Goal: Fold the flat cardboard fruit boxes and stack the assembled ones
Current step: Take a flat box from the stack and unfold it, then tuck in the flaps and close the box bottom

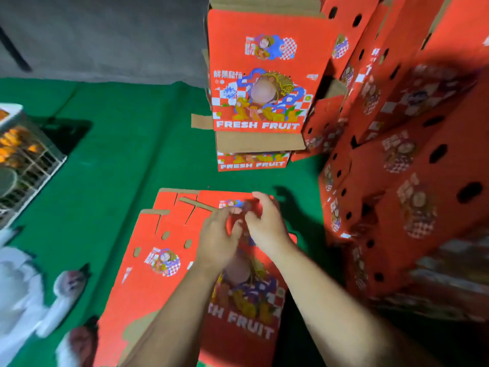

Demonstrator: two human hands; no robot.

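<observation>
- Green floor covering (pixel 127 154): the broadest open room lies to the left of and beyond the flat blanks, reaching to the grey wall (pixel 105 35); a wire-fronted heater (pixel 23 160) glowing orange bounds it at far left.
- Stacked assembled boxes (pixel 397 168): a leaning red mass closes off the whole right side, just beside the work area; any lift or swing to the right looks cramped.
- Upright "FRESH FRUIT" box stack (pixel 260 80): stands ahead of the blanks, brown flaps showing at top and bottom.
- Flat fruit-box blanks (pixel 164 260): overlapping on the floor, slotted flaps pointing away; judged step is the start of folding, with the top blank still flat. The next move likely calls for raising it by its far edge into the open room on the left.
- Left hand (pixel 219 242) and right hand (pixel 267 223): close together over the top blank's far end, fingers curled; motion blur hides whether either actually grips the cardboard.
</observation>
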